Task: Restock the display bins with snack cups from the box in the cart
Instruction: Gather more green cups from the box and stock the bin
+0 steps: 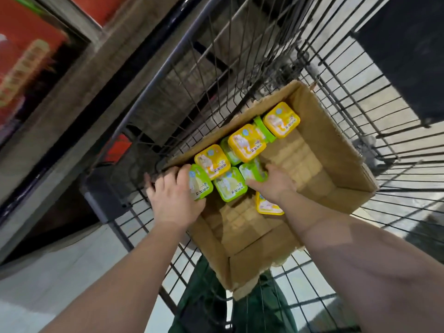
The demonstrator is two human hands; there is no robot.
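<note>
Left hand: I am seeing my left hand (175, 198) reaching into the cardboard box (336, 150) at its left wall, fingers curling round a green snack cup (199, 182) that is tilting against that wall.
Right hand: my right hand (274, 183) is lying over the middle of the box, thumb and fingers closing on another green cup (254, 173); how firmly it is gripping I cannot tell.
Snack cups: the cups are clustering along the left wall of the box, running from my hands up to the far corner. A third green cup (230, 187) is sitting between my two hands, touching both neighbours. Yellow cups are lying at (212, 161), (246, 143) and (281, 118), with green ones half hidden beneath them. One more yellow cup (266, 205) is showing under my right wrist.
Open room: the right half and the near end of the box floor are showing bare cardboard, giving space beside the cups.
Edges: the box walls are standing up all round, the near flap (252, 263) is folding inward.
Cart: the wire cart (216, 68) is enclosing the box, its mesh side rising just beside my left hand.
Surroundings: a red display panel (28, 56) is standing well to the left, beyond the cart.
</note>
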